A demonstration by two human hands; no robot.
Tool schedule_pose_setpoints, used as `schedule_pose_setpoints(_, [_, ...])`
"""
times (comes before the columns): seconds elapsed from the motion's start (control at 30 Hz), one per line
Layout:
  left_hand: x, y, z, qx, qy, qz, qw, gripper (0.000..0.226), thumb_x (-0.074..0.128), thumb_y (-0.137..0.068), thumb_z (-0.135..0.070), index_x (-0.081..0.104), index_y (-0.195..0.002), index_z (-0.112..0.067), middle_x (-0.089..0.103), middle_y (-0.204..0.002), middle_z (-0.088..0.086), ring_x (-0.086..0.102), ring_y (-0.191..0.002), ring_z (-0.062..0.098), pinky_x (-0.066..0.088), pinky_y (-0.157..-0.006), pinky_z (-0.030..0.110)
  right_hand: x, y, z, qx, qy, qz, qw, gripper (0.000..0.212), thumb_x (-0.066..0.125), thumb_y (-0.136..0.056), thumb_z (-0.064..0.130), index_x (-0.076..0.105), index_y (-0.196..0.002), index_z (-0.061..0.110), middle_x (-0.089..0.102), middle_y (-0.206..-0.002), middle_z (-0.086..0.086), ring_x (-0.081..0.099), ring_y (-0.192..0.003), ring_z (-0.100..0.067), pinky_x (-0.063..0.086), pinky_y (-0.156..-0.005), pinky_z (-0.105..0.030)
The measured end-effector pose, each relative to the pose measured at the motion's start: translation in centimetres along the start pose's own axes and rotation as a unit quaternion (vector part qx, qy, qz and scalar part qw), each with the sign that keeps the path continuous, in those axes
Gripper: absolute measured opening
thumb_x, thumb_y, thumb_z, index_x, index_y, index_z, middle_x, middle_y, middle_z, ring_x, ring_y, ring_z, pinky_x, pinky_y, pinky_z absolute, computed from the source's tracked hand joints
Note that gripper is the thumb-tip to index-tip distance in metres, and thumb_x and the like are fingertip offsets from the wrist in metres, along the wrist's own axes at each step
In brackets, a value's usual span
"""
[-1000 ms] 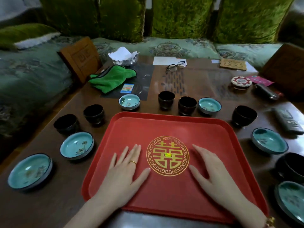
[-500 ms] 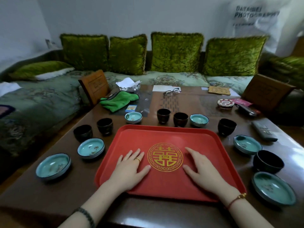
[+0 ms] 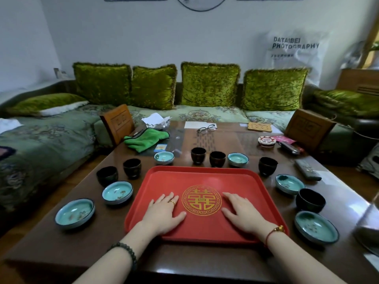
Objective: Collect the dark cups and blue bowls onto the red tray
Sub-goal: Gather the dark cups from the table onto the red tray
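Observation:
A red tray (image 3: 205,175) with a gold emblem lies on the dark wooden table, with nothing on it but my hands. My left hand (image 3: 164,214) and right hand (image 3: 240,212) rest flat on it, fingers straight, either side of the emblem. Several dark cups ring the tray on the table: two at the left (image 3: 107,175) (image 3: 132,168), two behind (image 3: 198,155) (image 3: 217,158), two at the right (image 3: 267,166) (image 3: 310,199). Several blue bowls stand among them: left (image 3: 74,213) (image 3: 117,192), behind (image 3: 164,157) (image 3: 238,159), right (image 3: 289,183) (image 3: 315,226).
Behind the cups lie a green cloth (image 3: 143,138), glasses (image 3: 206,129), a round patterned tin (image 3: 266,141) and a remote (image 3: 307,169). Two wooden chair backs (image 3: 118,124) (image 3: 307,128) flank the table. A sofa with green cushions runs behind. A glass object (image 3: 369,222) stands at the right edge.
The view has tilted up and pulled back, showing more of the sofa and wall. Both hands stay flat on the tray; cups and bowls have not moved.

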State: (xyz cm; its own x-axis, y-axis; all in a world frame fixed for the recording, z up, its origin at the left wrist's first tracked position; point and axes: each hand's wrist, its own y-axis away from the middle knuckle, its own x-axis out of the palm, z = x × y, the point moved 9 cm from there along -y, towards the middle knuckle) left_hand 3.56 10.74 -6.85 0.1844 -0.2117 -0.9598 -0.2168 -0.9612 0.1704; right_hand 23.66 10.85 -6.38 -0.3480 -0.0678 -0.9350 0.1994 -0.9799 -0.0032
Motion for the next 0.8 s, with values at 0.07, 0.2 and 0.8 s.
schedule_pose_setpoints(0.07, [-0.2, -0.1, -0.1, -0.001, -0.012, 0.011, 1.0, 0.071, 0.033, -0.087, -0.057, 0.013, -0.145, -0.022, 0.01, -0.157, 0.0, 0.01, -0.144, 0.021, 0.01, -0.118, 0.043, 0.0, -0.1, -0.1, 0.006, -0.006, 0.022, 1.0, 0.056, 0.042, -0.091, 0.038, 0.022, -0.141, 0.022, 0.033, -0.148, 0.0, 0.028, -0.138, -0.017, 0.017, -0.117, -0.041])
schedule_pose_setpoints(0.2, [-1.5, -1.2, -0.6, 0.001, -0.053, 0.014, 0.999, 0.068, 0.033, -0.087, -0.057, 0.024, -0.142, -0.019, 0.03, -0.15, 0.006, 0.031, -0.137, 0.023, 0.026, -0.112, 0.043, -0.8, -0.8, -0.2, 0.01, -0.049, 0.059, 0.997, 0.064, 0.053, -0.087, 0.034, 0.022, -0.141, 0.02, 0.041, -0.143, -0.007, 0.04, -0.13, -0.022, 0.03, -0.109, -0.03])
schedule_pose_setpoints(0.8, [-6.1, -15.5, -7.8, 0.093, 0.262, -0.075, 0.958, 0.061, 0.052, -0.087, -0.031, 0.026, -0.14, -0.014, 0.04, -0.145, 0.006, 0.037, -0.134, 0.018, 0.026, -0.107, 0.024, -7.7, -14.2, -4.0, 0.002, -0.15, -0.098, 0.984, 0.066, 0.067, -0.078, 0.023, 0.034, -0.135, 0.016, 0.046, -0.138, -0.003, 0.041, -0.129, -0.015, 0.026, -0.096, -0.015])
